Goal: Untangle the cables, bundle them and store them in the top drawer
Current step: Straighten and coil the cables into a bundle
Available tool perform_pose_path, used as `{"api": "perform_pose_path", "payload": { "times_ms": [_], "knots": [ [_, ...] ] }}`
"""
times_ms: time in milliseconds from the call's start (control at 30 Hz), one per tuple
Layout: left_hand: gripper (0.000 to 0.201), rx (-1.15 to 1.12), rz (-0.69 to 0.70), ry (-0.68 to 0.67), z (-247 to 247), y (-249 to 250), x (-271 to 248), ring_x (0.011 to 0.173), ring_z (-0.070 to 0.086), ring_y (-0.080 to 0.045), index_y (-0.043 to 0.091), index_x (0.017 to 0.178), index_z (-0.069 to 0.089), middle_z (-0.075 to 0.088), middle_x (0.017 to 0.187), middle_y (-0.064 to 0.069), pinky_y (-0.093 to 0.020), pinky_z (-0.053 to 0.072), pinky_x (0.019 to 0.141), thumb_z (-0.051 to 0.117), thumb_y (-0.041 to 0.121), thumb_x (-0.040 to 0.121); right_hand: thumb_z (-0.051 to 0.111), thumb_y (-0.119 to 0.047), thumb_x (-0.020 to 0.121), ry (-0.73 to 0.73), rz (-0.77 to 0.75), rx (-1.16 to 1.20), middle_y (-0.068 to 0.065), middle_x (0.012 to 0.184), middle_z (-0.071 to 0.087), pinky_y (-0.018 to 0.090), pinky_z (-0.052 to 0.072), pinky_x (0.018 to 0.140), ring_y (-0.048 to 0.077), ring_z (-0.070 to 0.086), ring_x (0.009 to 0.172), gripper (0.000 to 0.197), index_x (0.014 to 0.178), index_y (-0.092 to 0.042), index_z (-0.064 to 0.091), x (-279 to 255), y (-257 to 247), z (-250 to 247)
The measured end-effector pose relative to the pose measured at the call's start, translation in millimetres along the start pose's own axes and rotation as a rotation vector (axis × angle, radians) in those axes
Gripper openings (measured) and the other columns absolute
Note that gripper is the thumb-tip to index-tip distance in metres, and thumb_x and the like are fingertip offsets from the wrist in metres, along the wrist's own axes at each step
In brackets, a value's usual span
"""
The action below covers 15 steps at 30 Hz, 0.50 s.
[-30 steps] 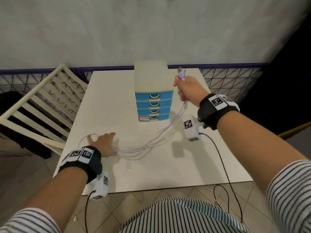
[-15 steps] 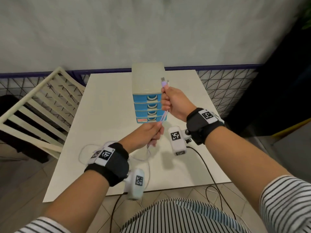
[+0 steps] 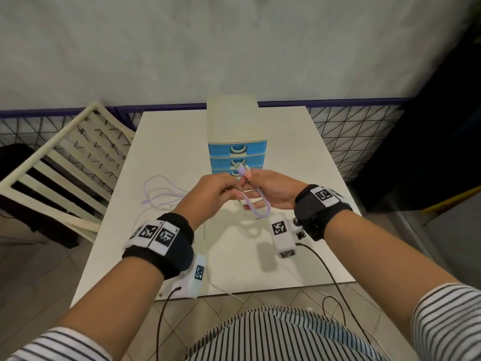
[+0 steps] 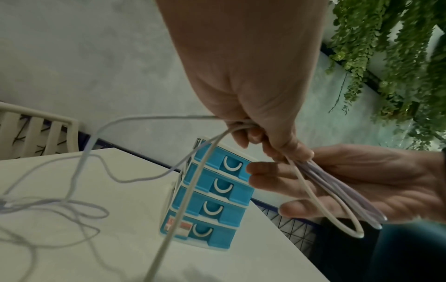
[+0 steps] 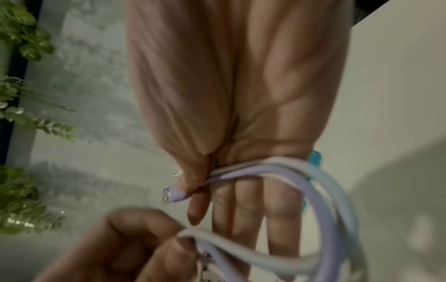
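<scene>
Lilac cable [image 3: 256, 204]: looped, for bundling.
Right hand [image 3: 273, 191]: thumb pinned the plug end as anchor.
Left hand [image 3: 213, 191]: pinched the cables, feeding slack.
Top drawer [image 3: 237, 150]: not yet opened.

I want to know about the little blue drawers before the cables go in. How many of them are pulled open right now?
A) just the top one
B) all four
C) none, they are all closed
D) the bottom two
C: in the left wrist view all four fronts of the drawer unit sit flush, and both hands are busy with the cables instead.
</scene>
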<state>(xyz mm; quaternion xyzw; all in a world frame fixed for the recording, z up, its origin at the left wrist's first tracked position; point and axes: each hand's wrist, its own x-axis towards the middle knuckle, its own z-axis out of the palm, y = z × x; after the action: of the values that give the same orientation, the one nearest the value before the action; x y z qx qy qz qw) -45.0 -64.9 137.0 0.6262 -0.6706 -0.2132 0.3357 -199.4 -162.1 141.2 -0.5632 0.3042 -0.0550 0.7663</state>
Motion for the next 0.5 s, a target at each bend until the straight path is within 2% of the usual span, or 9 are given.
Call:
{"api": "perform_pose_path", "payload": {
  "times_ms": [67,133,200,267,367,433,500],
  "knots": [
    [0.030,-0.102,-0.106,0.044,0,5,0,0.066,0.059,-0.019,0.031,0.080,0.046,0.061,0.070,0.000,-0.035,0.047,0.066,0.072,0.017,0.077,0.042,-0.048,0.096,-0.050,0.016,-0.014,0.009,0.109,0.065,0.040,0.054,0.086,0.026,0.065,0.104,0.051,0.122,-0.006,0.052,-1,4,7],
    [0.046,-0.075,-0.146,0.082,0,6,-1,0.063,0.057,-0.022,0.029,0.088,0.034,0.059,0.068,0.000,-0.035,0.048,0.062,0.076,0.021,0.073,0.040,-0.047,0.097,-0.086,0.037,-0.012,0.010,0.112,0.065,0.040,0.055,0.086,0.027,0.065,0.106,0.050,0.127,-0.008,0.051,-1,9,13],
    [0.058,-0.010,-0.158,0.107,-1,4,-2,0.059,0.054,-0.021,0.026,0.096,0.028,0.054,0.066,0.004,-0.036,0.046,0.059,0.080,0.027,0.068,0.040,-0.047,0.096,-0.097,0.046,-0.045,0.013,0.113,0.066,0.039,0.056,0.086,0.025,0.066,0.100,0.049,0.125,-0.010,0.054,-1,11,16],
    [0.067,0.011,-0.177,0.126,0,4,-3,0.059,0.055,-0.025,0.030,0.099,0.024,0.051,0.063,0.000,-0.040,0.047,0.059,0.082,0.031,0.064,0.039,-0.047,0.097,-0.098,0.046,-0.103,0.014,0.112,0.066,0.035,0.056,0.083,0.018,0.066,0.089,0.047,0.120,-0.011,0.058,1,12,17],
    [0.072,-0.021,-0.200,0.134,4,1,-4,0.057,0.053,-0.026,0.034,0.101,0.022,0.053,0.060,-0.002,-0.043,0.048,0.060,0.082,0.028,0.063,0.037,-0.048,0.097,-0.128,0.073,-0.159,0.015,0.110,0.067,0.025,0.054,0.074,0.009,0.057,0.072,0.048,0.115,-0.010,0.059,4,11,15],
    [0.072,-0.066,-0.221,0.134,6,-2,-3,0.053,0.052,-0.017,0.033,0.103,0.022,0.056,0.058,0.001,-0.038,0.050,0.060,0.082,0.023,0.063,0.035,-0.047,0.098,-0.148,0.079,-0.214,0.012,0.104,0.069,0.022,0.051,0.068,0.008,0.050,0.065,0.048,0.106,-0.007,0.061,4,10,13],
    [0.071,-0.104,-0.237,0.133,7,-4,-1,0.048,0.051,-0.005,0.028,0.104,0.023,0.056,0.055,0.006,-0.019,0.047,0.054,0.082,0.020,0.064,0.034,-0.046,0.099,-0.118,0.045,-0.349,-0.001,0.084,0.072,0.020,0.049,0.064,0.006,0.049,0.060,0.047,0.088,-0.012,0.063,5,7,14]
  ]
}}
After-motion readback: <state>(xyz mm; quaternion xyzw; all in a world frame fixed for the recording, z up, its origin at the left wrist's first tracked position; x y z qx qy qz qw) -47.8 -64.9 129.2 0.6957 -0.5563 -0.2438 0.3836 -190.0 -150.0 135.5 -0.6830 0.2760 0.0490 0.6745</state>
